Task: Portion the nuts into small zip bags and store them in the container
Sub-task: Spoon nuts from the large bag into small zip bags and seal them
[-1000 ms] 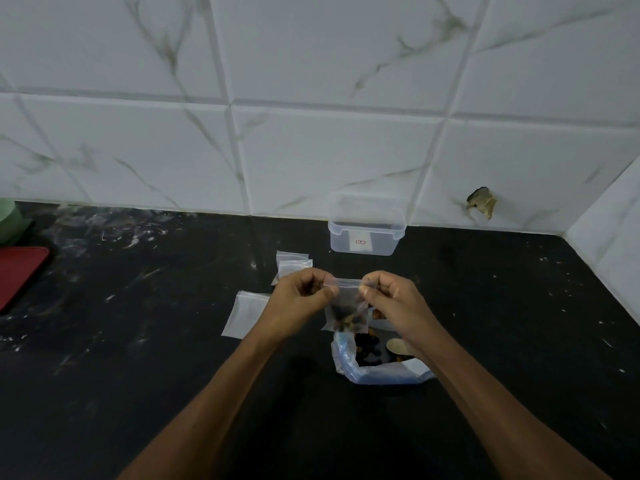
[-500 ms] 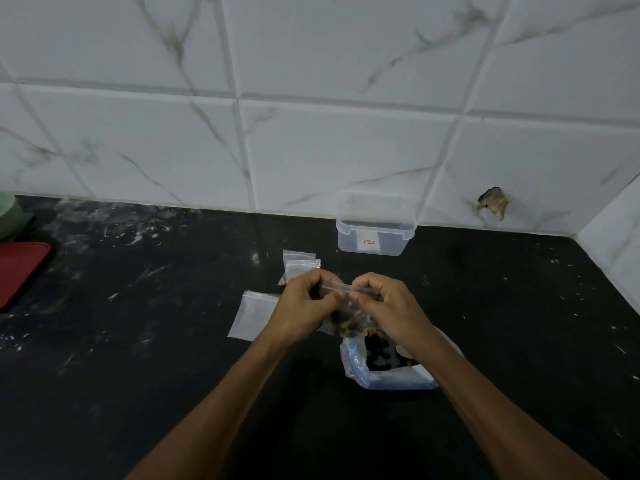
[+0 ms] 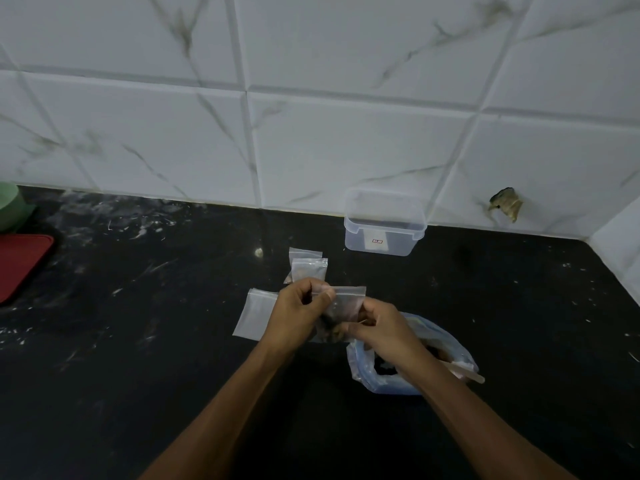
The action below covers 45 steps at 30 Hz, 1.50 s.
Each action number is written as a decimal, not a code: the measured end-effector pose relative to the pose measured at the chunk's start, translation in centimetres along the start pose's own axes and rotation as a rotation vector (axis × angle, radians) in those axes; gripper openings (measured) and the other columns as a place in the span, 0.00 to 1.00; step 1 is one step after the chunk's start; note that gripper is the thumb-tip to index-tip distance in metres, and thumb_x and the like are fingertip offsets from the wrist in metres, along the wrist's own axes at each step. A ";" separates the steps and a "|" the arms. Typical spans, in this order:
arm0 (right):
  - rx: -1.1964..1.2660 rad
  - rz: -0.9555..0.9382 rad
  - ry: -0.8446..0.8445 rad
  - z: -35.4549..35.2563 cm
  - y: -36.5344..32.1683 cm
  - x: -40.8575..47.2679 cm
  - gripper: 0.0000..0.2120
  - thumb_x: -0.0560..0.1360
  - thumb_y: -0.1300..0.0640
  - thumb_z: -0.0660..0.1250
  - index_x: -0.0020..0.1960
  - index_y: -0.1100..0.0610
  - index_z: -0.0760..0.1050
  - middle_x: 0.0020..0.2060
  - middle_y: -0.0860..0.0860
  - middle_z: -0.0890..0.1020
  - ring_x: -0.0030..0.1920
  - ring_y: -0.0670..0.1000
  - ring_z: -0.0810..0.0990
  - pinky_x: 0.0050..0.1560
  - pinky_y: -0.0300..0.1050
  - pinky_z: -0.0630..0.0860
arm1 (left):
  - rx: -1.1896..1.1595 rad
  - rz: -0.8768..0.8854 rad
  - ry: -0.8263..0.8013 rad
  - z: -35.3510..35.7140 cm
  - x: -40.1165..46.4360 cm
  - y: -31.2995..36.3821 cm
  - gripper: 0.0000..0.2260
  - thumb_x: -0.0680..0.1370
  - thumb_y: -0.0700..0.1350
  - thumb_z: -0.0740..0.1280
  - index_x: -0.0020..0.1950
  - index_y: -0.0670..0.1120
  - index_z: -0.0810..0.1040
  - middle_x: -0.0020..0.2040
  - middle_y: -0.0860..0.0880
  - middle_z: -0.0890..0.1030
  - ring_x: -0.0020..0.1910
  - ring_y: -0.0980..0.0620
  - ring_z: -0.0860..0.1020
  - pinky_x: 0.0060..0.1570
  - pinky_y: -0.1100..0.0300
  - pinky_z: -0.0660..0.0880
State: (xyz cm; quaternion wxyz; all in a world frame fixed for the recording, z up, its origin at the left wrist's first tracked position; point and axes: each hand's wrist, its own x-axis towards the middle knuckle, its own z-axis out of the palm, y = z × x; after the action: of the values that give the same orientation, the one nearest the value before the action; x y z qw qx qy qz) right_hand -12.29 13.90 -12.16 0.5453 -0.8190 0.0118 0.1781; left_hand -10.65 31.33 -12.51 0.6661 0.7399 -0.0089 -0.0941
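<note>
Head view, looking down at dark counter (image 3: pixel 138 375) against tiled wall (image 3: pixel 346 133). Near centre: left hand (image 3: pixel 294 317), fingers curled, thumb pinching top strip of small zip bag (image 3: pixel 343 306). Right hand (image 3: pixel 384 327) at 4 o'clock of that bag, fingers curled round its lower part, where nuts (image 3: pixel 330 336) show dimly through plastic. Bag held above counter, top edge tilted slightly. Whether zip is sealed: cannot tell.

Clear container (image 3: pixel 384 233) at 1 o'clock of hands, against wall, lid off, small label on front. Two more zip bags (image 3: pixel 308 268) overlapping at 12 o'clock, just beyond left knuckles; contents too dim to tell. Flat empty bags (image 3: pixel 252 317) at 9 o'clock, partly under left hand. Big nut bag (image 3: pixel 381 379) at 5 o'clock, mouth open, dark nuts inside, under right wrist; wooden stick (image 3: pixel 467 372) poking out at its right.

Red tray (image 3: pixel 20 265) at far left edge, green object (image 3: pixel 10 206) behind it. Chipped hole (image 3: pixel 505 207) in wall tile at 2 o'clock.
</note>
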 end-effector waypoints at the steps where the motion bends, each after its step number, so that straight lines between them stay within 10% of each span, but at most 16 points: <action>1: 0.001 0.003 0.018 0.3 -0.1 0.3 0.12 0.74 0.58 0.71 0.57 0.52 0.78 0.48 0.49 0.84 0.49 0.47 0.83 0.43 0.41 0.78 | -0.036 -0.013 0.023 -0.1 0.0 -0.2 0.04 0.80 0.41 0.64 0.53 0.45 0.78 0.52 0.48 0.81 0.52 0.52 0.81 0.43 0.64 0.79; 14: -0.039 0.285 0.076 3.2 -0.6 8.8 0.06 0.76 0.60 0.69 0.52 0.60 0.78 0.48 0.55 0.82 0.47 0.50 0.82 0.38 0.40 0.79 | 0.114 -0.106 0.166 -1.0 0.9 -4.7 0.18 0.82 0.39 0.59 0.71 0.51 0.67 0.60 0.53 0.79 0.55 0.58 0.80 0.57 0.55 0.79; 32: -0.163 0.502 0.123 5.5 1.1 14.2 0.08 0.75 0.60 0.69 0.53 0.58 0.79 0.48 0.55 0.83 0.47 0.51 0.83 0.51 0.48 0.82 | 0.205 -0.180 0.103 0.3 3.5 -5.6 0.12 0.80 0.37 0.59 0.60 0.50 0.73 0.52 0.51 0.80 0.51 0.56 0.80 0.47 0.64 0.77; 39: -0.287 0.461 0.215 5.8 1.1 13.7 0.12 0.73 0.54 0.71 0.54 0.57 0.77 0.49 0.53 0.82 0.43 0.51 0.82 0.42 0.47 0.82 | 0.234 -0.104 0.243 -0.6 2.2 -5.1 0.15 0.80 0.36 0.62 0.62 0.54 0.72 0.51 0.59 0.77 0.48 0.66 0.78 0.46 0.69 0.77; 45: -0.274 0.211 0.308 6.6 -1.9 9.1 0.06 0.76 0.55 0.67 0.53 0.53 0.75 0.46 0.49 0.78 0.39 0.44 0.77 0.31 0.36 0.70 | 0.624 -0.196 0.493 -6.0 1.0 -7.0 0.17 0.79 0.40 0.65 0.67 0.46 0.74 0.66 0.46 0.72 0.62 0.50 0.73 0.59 0.56 0.74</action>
State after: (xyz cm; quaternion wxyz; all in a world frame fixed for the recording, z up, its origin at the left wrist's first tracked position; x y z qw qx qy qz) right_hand -5.22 22.22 -15.47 0.3991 -0.8971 0.1562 0.1072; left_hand -9.51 37.89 -18.96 0.3797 0.9042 0.1935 0.0302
